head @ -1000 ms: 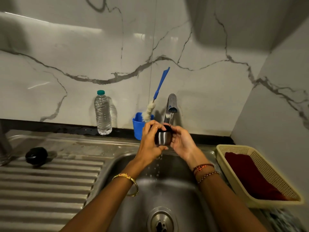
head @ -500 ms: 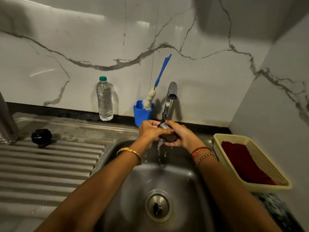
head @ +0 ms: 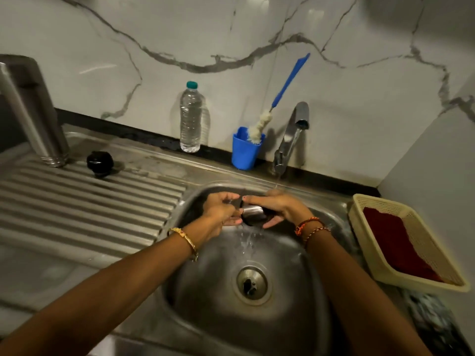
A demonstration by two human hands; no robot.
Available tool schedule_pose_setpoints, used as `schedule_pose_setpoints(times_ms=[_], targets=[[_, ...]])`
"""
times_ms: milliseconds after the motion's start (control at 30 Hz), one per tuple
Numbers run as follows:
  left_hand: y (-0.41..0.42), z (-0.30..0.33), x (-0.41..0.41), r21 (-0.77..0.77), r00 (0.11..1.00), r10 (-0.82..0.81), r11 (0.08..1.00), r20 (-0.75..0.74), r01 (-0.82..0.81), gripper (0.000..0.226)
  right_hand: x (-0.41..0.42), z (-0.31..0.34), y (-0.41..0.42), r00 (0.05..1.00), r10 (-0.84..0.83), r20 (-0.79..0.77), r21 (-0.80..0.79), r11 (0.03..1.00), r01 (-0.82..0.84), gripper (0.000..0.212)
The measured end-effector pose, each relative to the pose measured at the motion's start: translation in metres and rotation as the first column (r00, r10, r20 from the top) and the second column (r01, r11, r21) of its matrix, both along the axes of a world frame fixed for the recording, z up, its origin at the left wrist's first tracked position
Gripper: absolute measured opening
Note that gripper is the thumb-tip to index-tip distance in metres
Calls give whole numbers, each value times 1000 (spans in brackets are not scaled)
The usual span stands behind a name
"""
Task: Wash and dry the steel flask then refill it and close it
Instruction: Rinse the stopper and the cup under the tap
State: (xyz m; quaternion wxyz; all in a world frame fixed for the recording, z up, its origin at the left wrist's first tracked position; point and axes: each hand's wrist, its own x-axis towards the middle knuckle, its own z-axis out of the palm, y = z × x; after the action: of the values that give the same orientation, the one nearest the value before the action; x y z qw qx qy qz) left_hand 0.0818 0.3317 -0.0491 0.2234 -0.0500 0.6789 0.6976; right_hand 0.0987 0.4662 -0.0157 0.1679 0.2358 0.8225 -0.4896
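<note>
A small steel cup (head: 253, 210) lies on its side over the sink basin (head: 205, 291), mouth to the left, with water spilling down from it. My right hand (head: 280, 208) grips the cup's body. My left hand (head: 219, 209) holds the rim at the open mouth, thumb above and fingers below. A thin stream runs from the tap (head: 290, 137) onto my right hand. The tall steel flask (head: 30, 111) stands uncapped-looking at the far left of the drainboard (head: 77, 206), its top out of view. Its black stopper (head: 99, 161) sits beside it.
A clear water bottle (head: 190, 119) with a green cap stands against the back wall. To its right a blue cup (head: 244, 152) holds a blue-handled bottle brush (head: 288, 83). A cream basket (head: 365, 242) with a red cloth (head: 393, 242) sits right of the sink.
Both hands have come down from under the spout into the basin with the cup. The cup has tipped from upright onto its side and water pours out.
</note>
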Motion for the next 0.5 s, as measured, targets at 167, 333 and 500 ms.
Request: schedule_pose_setpoints(times_ms=[167,333,500], targets=[[-50,4,-10,-190,938,-152,977,-312,96,45,-27,13,-42,986,134,-102,181,977,-114,59],[-112,2,-36,-571,743,-349,819,-572,-55,59,-54,18,-105,955,173,-242,366,928,-76,40],[-170,-4,-79,-637,701,-370,755,-609,-156,59,-94,5,-164,935,150,-321,253,965,-68,50]])
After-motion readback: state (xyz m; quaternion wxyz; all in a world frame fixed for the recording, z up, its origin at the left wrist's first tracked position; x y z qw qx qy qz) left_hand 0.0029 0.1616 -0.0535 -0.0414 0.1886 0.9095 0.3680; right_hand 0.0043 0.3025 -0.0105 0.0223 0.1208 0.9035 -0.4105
